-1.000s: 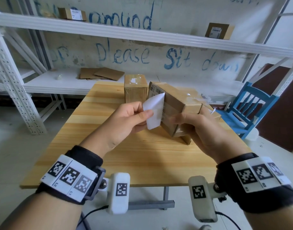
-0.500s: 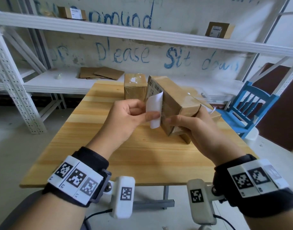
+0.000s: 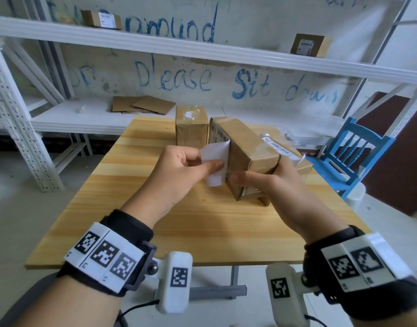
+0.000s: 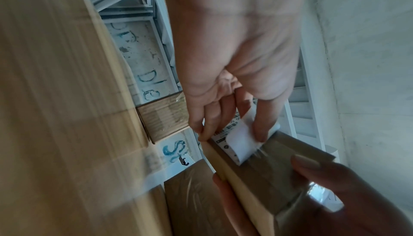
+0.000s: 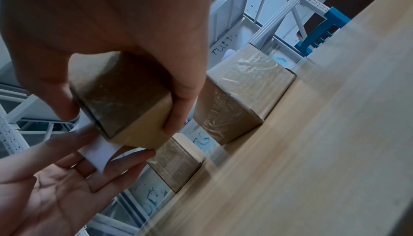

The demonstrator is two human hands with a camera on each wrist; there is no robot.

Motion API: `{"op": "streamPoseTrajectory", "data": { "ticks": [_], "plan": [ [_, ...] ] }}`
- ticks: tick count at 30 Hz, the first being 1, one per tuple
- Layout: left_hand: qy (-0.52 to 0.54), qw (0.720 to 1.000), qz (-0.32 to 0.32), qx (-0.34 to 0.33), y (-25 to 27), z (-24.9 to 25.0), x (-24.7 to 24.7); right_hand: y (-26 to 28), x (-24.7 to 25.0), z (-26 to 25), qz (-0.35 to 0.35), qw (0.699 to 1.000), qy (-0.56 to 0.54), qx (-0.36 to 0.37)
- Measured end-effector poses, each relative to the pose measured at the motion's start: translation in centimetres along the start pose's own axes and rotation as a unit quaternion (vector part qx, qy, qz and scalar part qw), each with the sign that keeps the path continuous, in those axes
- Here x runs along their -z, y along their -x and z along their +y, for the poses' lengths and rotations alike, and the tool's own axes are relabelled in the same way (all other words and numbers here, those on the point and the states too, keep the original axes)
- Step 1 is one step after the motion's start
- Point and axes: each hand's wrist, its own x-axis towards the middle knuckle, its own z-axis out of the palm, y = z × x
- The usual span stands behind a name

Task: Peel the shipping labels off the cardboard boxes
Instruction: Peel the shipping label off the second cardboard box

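The right hand (image 3: 271, 185) grips a cardboard box (image 3: 245, 149) from its near end, thumb on the left face and fingers wrapped round the right side, holding it tilted above the wooden table (image 3: 155, 220). The left hand (image 3: 179, 171) pinches the shipping label (image 3: 216, 159) between thumb and curled fingers — the label's near part is lifted off the box's left face and folded back, white underside showing, while its far part, printed with barcodes, is still stuck to the cardboard. In the left wrist view the thumb (image 4: 261, 125) presses on the white flap right where it bends away from the box.

Just right of the held box lies another box (image 3: 294, 161) with its own label on top. A third box (image 3: 191, 126) stands upright on the far side of the table, slightly left of the held one. On the high shelf (image 3: 202, 48) behind — two more labelled boxes, one far left, one far right. A blue chair (image 3: 353, 152) stands to the right of the table.
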Motion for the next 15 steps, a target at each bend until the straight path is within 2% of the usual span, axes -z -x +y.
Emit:
{"op": "streamPoseTrajectory", "data": {
  "ticks": [10,15],
  "plan": [
    [-0.006,1.0,-0.011,0.0,0.08,0.15,0.37,-0.06,-0.12,-0.02,0.002,1.0,-0.012,-0.004],
    [0.008,1.0,-0.003,-0.03,0.2,0.18,0.18,-0.14,-0.37,-0.06,-0.004,1.0,-0.015,0.011]
  ]
}}
